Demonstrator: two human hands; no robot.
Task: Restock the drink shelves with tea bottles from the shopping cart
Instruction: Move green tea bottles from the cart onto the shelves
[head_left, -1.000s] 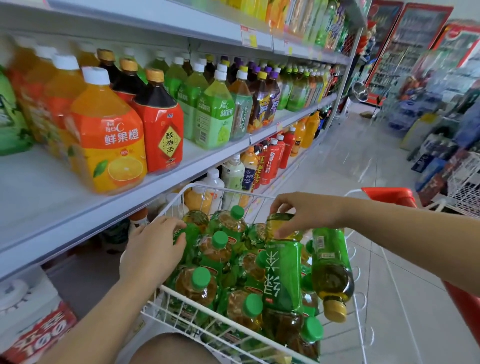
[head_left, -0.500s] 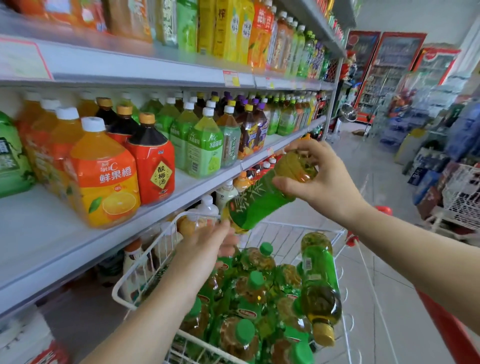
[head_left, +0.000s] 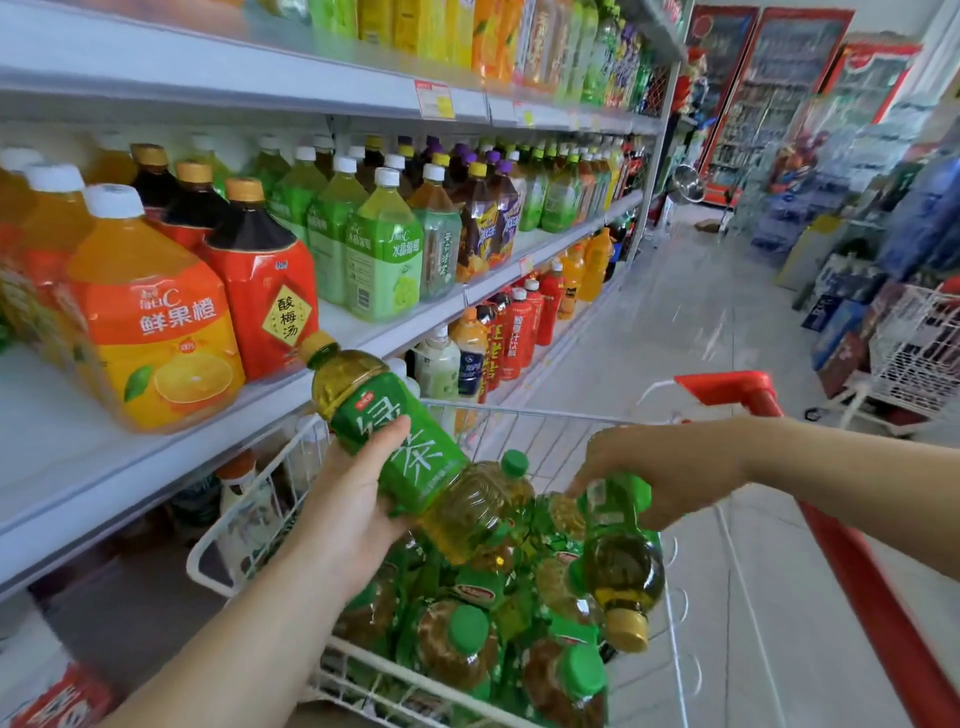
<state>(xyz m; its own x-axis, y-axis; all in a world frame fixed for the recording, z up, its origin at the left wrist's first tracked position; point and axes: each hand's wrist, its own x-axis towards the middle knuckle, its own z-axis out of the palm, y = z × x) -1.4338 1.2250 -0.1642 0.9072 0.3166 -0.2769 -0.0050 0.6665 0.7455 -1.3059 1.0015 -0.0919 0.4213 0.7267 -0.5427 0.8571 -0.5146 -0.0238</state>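
Left hand (head_left: 353, 504) held a tea bottle (head_left: 405, 452), right hand (head_left: 660, 467) gripped a second bottle (head_left: 618, 551) at the cart (head_left: 519, 413); shelving likely required uprighting both.

green-labelled plastic tea bottle (head_left: 410, 447): 绿茶 | orange plastic juice bottle (head_left: 156, 332): 鲜果橙 | red-labelled dark plastic bottle (head_left: 270, 306): 酸梅汤 | pale green plastic bottle (head_left: 384, 260): 水晶葡萄
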